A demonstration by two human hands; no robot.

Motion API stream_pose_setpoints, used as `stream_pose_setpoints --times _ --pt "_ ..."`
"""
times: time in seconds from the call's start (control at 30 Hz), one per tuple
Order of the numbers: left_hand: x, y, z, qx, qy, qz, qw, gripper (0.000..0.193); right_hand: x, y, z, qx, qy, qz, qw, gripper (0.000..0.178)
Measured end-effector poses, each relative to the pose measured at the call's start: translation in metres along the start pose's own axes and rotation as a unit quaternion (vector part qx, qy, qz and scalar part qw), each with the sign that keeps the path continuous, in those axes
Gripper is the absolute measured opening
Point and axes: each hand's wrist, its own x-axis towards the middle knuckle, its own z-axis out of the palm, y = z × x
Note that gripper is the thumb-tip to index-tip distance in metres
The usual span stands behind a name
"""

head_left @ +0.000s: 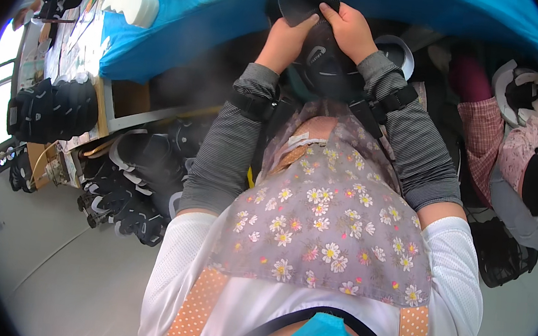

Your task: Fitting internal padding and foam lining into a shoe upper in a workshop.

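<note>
Blue cloth covers the counter (186,21) that sweeps across the top of the frame, and right at its near edge, upper centre, both hands are busy on a black shoe upper (316,58). Left hand (287,39) grips the dark piece from the left side, thumb up against a black insole-shaped flap (299,4) that rises above the hands; right hand (348,29) closes over it from the right, fingers pressing down on top, so the two hands sit close together, both clamped on the same black piece. Grey striped sleeves run down from the wrists, each with a black strap around it. A grey flowered apron (325,226) fills the centre of the frame, with white sleeves below it. On the counter at upper left lies a white sole-shaped part (132,4). Down the left side, stacks of black shoe uppers (52,109) crowd a shelf, and more black shoes (124,208) lie on the grey floor at lower left. Over at the right edge, another person in a pink checked sleeve (482,135) holds a black and white shoe piece (520,89).
</note>
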Motion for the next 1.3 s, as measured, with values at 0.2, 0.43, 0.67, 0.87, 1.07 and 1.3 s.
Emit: stream_pose_setpoints --times 0.2,0.43,0.67,0.87,1.07,1.3 --pt "-0.001 -0.001 -0.003 0.045 0.023 0.063 0.997 0.026 -0.001 -0.021 0.006 0.013 0.026 -0.017 0.999 0.034" --pt "-0.002 -0.004 -0.009 0.072 0.003 0.068 0.995 0.027 0.006 -0.011 0.008 -0.088 -0.007 0.032 0.996 0.036" --pt "-0.003 0.004 0.004 0.016 0.036 0.024 0.999 0.026 0.012 -0.003 0.006 -0.082 -0.006 0.006 0.997 0.040" --pt "-0.012 -0.027 -0.005 0.039 0.073 0.087 0.993 0.027 -0.004 -0.020 -0.013 -0.145 0.233 -0.203 0.940 0.046" --pt "-0.038 -0.007 0.008 -0.113 0.100 -0.079 0.985 0.033 -0.102 0.018 -0.028 0.108 0.275 0.057 0.954 0.042" --pt "-0.047 -0.005 0.002 -0.318 0.025 -0.106 0.942 0.031 -0.112 0.024 -0.011 0.493 0.037 0.276 0.824 0.042"
